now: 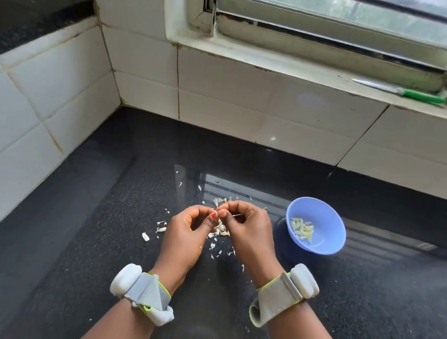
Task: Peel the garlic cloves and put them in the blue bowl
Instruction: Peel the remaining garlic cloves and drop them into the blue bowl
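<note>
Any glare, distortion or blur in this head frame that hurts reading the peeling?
Head view: window glare streaks the black counter behind the blue bowl; wide-angle bending curves the window sill; left hand and right hand are sharp, but the clove they pinch is mostly hidden.
</note>
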### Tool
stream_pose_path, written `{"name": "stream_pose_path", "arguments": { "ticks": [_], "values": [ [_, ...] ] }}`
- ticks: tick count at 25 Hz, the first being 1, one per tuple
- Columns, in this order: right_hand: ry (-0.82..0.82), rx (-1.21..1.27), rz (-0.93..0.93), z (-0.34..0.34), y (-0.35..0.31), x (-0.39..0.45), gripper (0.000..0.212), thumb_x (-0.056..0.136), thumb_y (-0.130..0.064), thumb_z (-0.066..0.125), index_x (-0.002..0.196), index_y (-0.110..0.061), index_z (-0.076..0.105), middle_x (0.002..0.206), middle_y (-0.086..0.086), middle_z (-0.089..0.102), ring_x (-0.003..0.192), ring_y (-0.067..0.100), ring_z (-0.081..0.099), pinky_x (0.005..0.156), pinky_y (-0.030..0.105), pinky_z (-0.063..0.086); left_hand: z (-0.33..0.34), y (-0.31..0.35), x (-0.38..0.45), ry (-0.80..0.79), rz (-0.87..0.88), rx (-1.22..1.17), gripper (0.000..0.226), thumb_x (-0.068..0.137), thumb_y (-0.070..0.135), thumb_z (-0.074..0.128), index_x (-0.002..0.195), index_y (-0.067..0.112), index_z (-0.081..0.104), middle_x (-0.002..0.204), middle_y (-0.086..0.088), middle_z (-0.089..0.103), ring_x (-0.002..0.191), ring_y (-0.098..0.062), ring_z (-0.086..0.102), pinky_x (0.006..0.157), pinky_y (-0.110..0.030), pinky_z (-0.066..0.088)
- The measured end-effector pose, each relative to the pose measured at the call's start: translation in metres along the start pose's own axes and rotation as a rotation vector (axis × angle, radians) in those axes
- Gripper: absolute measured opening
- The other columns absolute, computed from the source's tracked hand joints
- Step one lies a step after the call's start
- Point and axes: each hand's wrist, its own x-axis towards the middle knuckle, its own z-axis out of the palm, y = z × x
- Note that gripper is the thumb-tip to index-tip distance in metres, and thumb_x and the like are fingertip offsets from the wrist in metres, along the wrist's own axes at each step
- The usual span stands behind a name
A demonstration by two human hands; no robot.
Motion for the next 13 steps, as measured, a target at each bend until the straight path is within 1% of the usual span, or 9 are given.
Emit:
{"name": "stream_pose_path", "arguments": {
  "ticks": [1, 2, 4, 5, 8, 11, 13],
  "values": [
    [-0.006, 0.000, 0.002, -0.002, 0.000, 0.002, 0.015, 0.086, -0.013, 0.072, 0.076, -0.023, 0.073, 0.075, -0.009, 0.072, 0.074, 0.006, 0.067, 0.073, 0.028, 0.056, -0.001, 0.002, 0.001, -0.006, 0.019, 0.024, 0.009, 0.089, 0.020, 0.063, 0.087, 0.015, 0.070, 0.075, 0.001, 0.072, 0.071, -0.005, 0.067, 0.062, -0.012, 0.047],
    [-0.011, -0.017, -0.001, -0.003, 0.000, 0.002, 0.016, 0.086, -0.012, 0.072, 0.074, -0.023, 0.072, 0.074, -0.009, 0.072, 0.073, 0.004, 0.066, 0.072, 0.025, 0.055, -0.003, 0.003, 0.001, -0.012, 0.034, 0.060, 0.011, 0.090, 0.020, 0.061, 0.086, 0.017, 0.071, 0.075, 0.003, 0.072, 0.071, -0.003, 0.067, 0.063, -0.013, 0.048],
    [0.004, -0.102, -0.034, -0.005, -0.001, 0.003, 0.020, 0.085, -0.008, 0.070, 0.074, -0.024, 0.068, 0.073, -0.012, 0.069, 0.070, 0.000, 0.062, 0.067, 0.012, 0.047, -0.005, 0.005, 0.002, -0.003, 0.078, 0.150, 0.013, 0.090, 0.020, 0.061, 0.085, 0.018, 0.073, 0.074, 0.005, 0.072, 0.069, -0.001, 0.065, 0.065, -0.016, 0.049],
    [0.030, -0.142, -0.054, -0.004, -0.002, 0.003, 0.022, 0.085, -0.005, 0.069, 0.075, -0.025, 0.066, 0.075, -0.012, 0.067, 0.071, 0.000, 0.060, 0.064, 0.008, 0.042, -0.003, 0.006, 0.002, 0.015, 0.103, 0.187, 0.012, 0.089, 0.021, 0.063, 0.084, 0.018, 0.073, 0.073, 0.005, 0.071, 0.069, -0.001, 0.064, 0.065, -0.018, 0.048],
    [0.121, -0.184, -0.096, -0.001, -0.004, 0.003, 0.028, 0.084, 0.000, 0.065, 0.075, -0.026, 0.060, 0.078, -0.014, 0.063, 0.073, 0.001, 0.058, 0.063, 0.009, 0.041, 0.005, 0.005, -0.001, 0.091, 0.146, 0.174, 0.009, 0.087, 0.019, 0.066, 0.083, 0.017, 0.074, 0.077, 0.004, 0.071, 0.075, -0.009, 0.066, 0.069, -0.026, 0.052],
    [0.198, -0.220, -0.155, 0.003, -0.005, 0.002, 0.032, 0.080, 0.006, 0.061, 0.075, -0.025, 0.058, 0.076, -0.017, 0.057, 0.072, 0.003, 0.057, 0.063, 0.017, 0.045, 0.011, 0.003, -0.002, 0.103, 0.123, 0.081, 0.011, 0.087, 0.019, 0.066, 0.085, 0.014, 0.075, 0.080, 0.002, 0.072, 0.080, -0.015, 0.067, 0.075, -0.040, 0.054],
    [0.263, -0.238, -0.225, 0.003, -0.005, 0.001, 0.033, 0.073, 0.011, 0.058, 0.075, -0.022, 0.059, 0.076, -0.011, 0.058, 0.072, 0.009, 0.057, 0.062, 0.022, 0.046, 0.014, 0.004, -0.003, 0.084, 0.100, -0.013, 0.011, 0.087, 0.019, 0.065, 0.084, 0.015, 0.075, 0.081, 0.001, 0.073, 0.082, -0.016, 0.068, 0.078, -0.041, 0.055]
  ]
}}
